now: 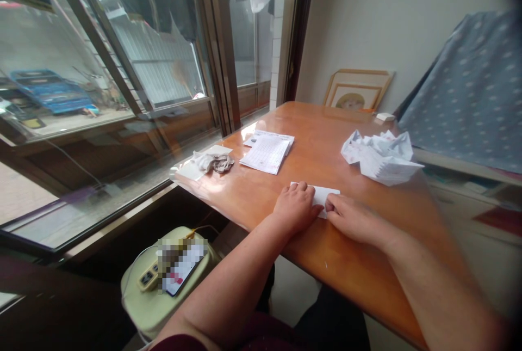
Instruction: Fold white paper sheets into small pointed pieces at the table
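Note:
A small white piece of paper (322,192), seemingly folded, lies on the wooden table (318,128) near its front edge. Across its left part rests my left hand (297,207), palm down with the fingers laid flat. At the paper's right edge is my right hand (353,219), its fingers curled in and closed against the paper. Its fingertips are partly hidden, so the exact hold is hard to see. Farther left lies a stack of printed sheets (267,154). To the right stands a pile of folded white papers (381,158).
A crumpled cloth (222,164) lies at the table's left corner. Below, a pale green stool (141,305) carries a power strip (149,276) and a phone (179,277). Picture frames (359,87) lean on the wall, beside a star-patterned blue cloth (473,79). Windows line the left.

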Action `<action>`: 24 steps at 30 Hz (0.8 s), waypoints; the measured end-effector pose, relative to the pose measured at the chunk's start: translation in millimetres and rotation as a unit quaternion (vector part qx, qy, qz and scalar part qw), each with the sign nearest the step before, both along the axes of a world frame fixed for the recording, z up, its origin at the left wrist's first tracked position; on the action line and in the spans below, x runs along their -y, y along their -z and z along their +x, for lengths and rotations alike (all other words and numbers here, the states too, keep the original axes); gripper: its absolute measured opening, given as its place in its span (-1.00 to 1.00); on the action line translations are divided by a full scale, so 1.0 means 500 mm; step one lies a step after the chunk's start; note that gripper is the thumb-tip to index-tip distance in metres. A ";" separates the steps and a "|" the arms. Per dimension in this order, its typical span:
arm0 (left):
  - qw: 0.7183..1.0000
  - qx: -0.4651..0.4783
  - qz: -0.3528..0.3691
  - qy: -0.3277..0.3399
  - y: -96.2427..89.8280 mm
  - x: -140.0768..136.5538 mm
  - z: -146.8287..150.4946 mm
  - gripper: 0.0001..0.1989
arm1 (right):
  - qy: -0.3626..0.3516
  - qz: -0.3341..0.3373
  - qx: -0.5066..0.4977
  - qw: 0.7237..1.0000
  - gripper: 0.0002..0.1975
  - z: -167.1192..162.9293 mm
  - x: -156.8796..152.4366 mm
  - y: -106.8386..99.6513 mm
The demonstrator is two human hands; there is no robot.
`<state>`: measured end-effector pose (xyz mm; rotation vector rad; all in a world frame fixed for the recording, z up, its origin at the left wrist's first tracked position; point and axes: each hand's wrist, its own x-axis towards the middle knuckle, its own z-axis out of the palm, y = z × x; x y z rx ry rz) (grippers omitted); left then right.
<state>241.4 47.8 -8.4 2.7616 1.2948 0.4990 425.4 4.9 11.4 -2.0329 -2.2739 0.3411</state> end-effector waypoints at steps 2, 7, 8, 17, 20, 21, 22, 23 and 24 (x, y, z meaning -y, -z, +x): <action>1.000 -0.005 0.006 0.014 -0.006 0.008 0.000 -0.73 | -0.009 -0.001 -0.008 1.000 -0.88 0.002 -0.003 0.002; 1.000 -0.019 0.007 0.023 -0.022 0.033 -0.009 -0.82 | -0.028 0.011 -0.031 0.999 -0.93 0.007 -0.008 0.008; 1.000 -0.022 0.005 0.015 -0.023 0.036 -0.012 -0.81 | -0.029 0.013 -0.033 0.999 -0.93 0.009 -0.008 0.010; 0.999 -0.022 -0.020 -0.028 -0.038 0.042 -0.052 -0.80 | -0.045 0.026 -0.064 0.997 -0.94 0.014 -0.001 0.013; 0.999 -0.016 -0.038 -0.036 -0.046 0.043 -0.063 -0.83 | -0.044 0.029 -0.074 0.996 -0.94 0.014 0.000 0.011; 0.998 -0.014 -0.042 -0.039 -0.048 0.043 -0.067 -0.83 | -0.044 0.030 -0.076 0.996 -0.94 0.015 0.000 0.011; 0.998 -0.012 -0.047 -0.041 -0.050 0.043 -0.071 -0.82 | -0.045 0.030 -0.078 0.995 -0.94 0.015 0.000 0.012; 0.998 -0.009 -0.052 -0.043 -0.051 0.043 -0.076 -0.82 | -0.047 0.030 -0.080 0.995 -0.94 0.015 -0.001 0.012; 0.997 -0.006 -0.057 -0.043 -0.052 0.042 -0.080 -0.82 | -0.050 0.031 -0.080 0.995 -0.94 0.015 0.000 0.012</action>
